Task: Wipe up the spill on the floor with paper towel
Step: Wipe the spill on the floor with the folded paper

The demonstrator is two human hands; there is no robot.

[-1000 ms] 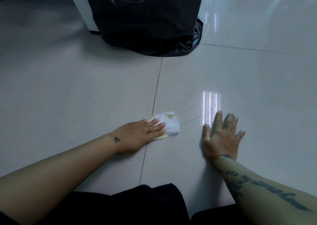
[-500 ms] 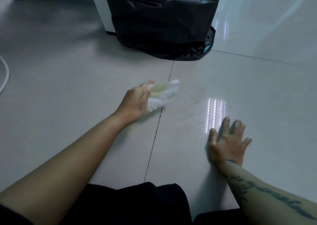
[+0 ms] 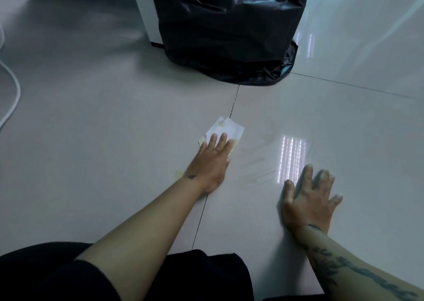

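I see the left hand (image 3: 212, 163) with fingers (image 3: 223, 140) flat and together, pressing the paper towel (image 3: 223, 129) to the floor (image 3: 91, 140), not gripping. Towel sticks out far of the fingertips, on the tile seam, long axis near-left to far-right. Faint streaks (image 3: 259, 163) lie right, toward the splayed, empty right hand (image 3: 309, 197); a yellowish spot (image 3: 178, 174) sits near-left.

I see just one view, from a camera on the person's head. It looks forward and down at the floor (image 3: 91, 140), close above both outstretched arms.
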